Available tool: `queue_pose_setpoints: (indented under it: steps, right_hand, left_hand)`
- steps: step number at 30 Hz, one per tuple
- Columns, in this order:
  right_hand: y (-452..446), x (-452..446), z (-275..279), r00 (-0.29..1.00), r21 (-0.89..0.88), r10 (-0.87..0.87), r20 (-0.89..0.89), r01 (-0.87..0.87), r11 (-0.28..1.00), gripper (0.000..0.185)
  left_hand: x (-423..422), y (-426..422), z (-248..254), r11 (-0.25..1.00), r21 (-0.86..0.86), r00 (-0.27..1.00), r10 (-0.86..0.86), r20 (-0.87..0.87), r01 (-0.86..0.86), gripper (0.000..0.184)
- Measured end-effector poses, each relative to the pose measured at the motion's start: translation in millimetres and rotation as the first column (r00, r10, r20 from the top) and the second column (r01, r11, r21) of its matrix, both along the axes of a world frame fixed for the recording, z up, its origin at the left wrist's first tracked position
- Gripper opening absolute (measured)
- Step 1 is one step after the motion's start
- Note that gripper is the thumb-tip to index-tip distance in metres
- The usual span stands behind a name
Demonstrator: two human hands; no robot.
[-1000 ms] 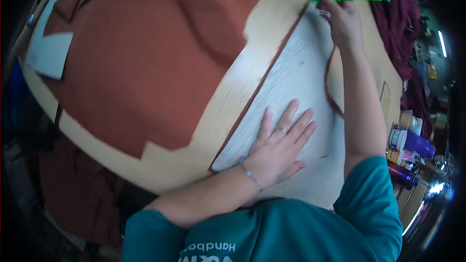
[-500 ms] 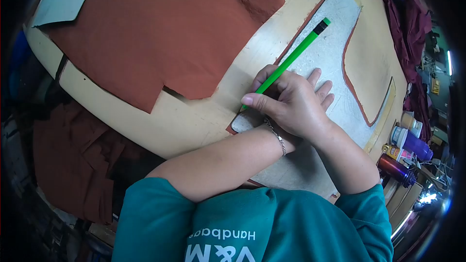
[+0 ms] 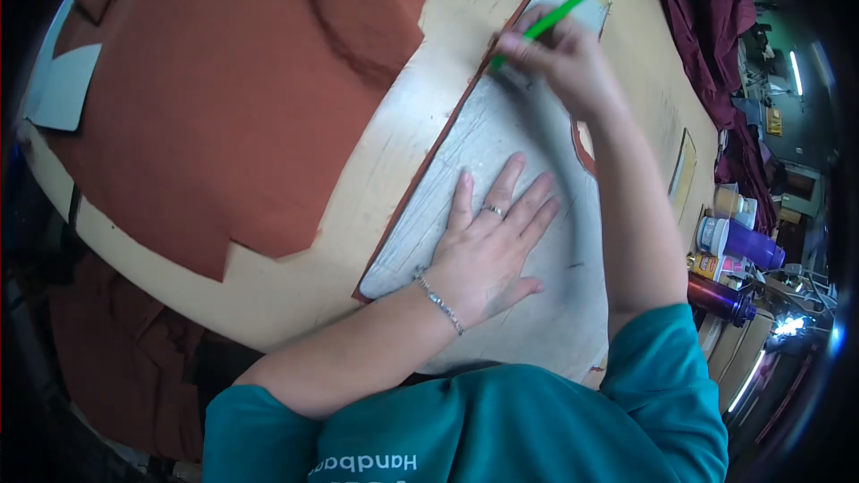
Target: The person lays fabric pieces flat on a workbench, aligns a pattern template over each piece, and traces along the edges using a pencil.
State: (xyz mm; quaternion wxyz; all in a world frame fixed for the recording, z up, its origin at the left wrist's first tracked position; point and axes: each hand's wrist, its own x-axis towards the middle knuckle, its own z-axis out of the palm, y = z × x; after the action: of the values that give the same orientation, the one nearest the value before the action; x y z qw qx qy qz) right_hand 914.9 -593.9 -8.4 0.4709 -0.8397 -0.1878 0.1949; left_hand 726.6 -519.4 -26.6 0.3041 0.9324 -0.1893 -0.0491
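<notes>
Pressing flat with fingers spread, the left hand (image 3: 488,246) rests on the pale template (image 3: 564,259), while the right hand (image 3: 573,58) pinches a green pencil (image 3: 577,4), its lower end at the upper part of the long edge; contact is unclear. Under the template, rust material (image 3: 428,168) shows as a narrow margin, already separate from the large rust sheet (image 3: 224,107) across the worktop (image 3: 371,188). No drawn line can be made out, so how much edge is marked or left cannot be told. Farther right hangs maroon fabric (image 3: 707,0).
</notes>
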Motion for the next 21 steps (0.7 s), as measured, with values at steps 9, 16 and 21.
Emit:
queue_pose_setpoints:
  steps: [9,16,21]
  right_hand:
    - [-31.7,171.8,7.2,0.977,0.140,-0.206,-0.054,0.212,0.967,0.007]
    - [-34.7,165.2,-6.9,0.670,0.459,-0.605,0.431,0.414,0.786,0.002]
    - [-1.2,-7.6,18.2,0.995,0.310,-0.099,-0.007,0.096,0.946,0.014]
  left_hand:
    - [6.0,0.3,-1.0,0.998,-0.053,0.998,-0.025,-0.060,0.021,0.080]
    - [4.1,0.2,-0.2,1.000,-0.013,0.999,-0.023,-0.028,0.023,0.079]
    - [-2.3,0.7,-4.0,1.000,-0.023,1.000,0.010,0.018,-0.009,0.077]
